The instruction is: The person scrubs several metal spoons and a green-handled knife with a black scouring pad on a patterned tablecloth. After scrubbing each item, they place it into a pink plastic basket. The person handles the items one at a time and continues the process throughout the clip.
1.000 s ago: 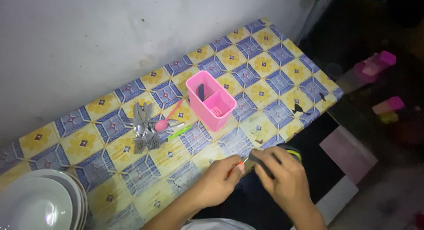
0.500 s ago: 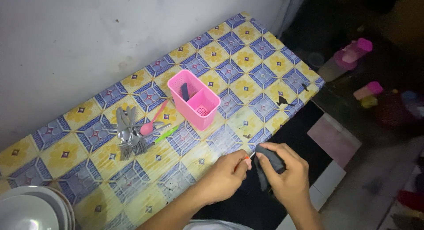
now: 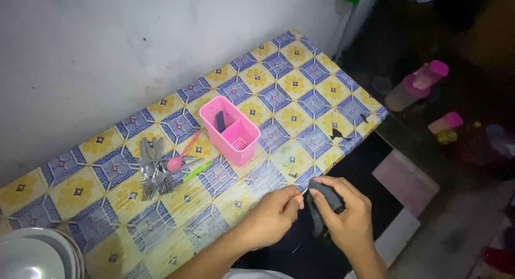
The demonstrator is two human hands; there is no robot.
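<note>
Wiping a thin utensil off the table's front edge, lower centre.
Your right hand now wraps the dark grey cloth tighter; your left hand still pinches the thin orange-tipped utensil.

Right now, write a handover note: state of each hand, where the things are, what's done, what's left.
Left hand: pinching the orange end of a thin utensil.
Right hand: closed on a dark cloth against that utensil, past the table edge.
Pink caddy: one dark-handled piece inside.
Cutlery pile, pink spoon, green piece: loose on the table, outside the caddy.
</note>
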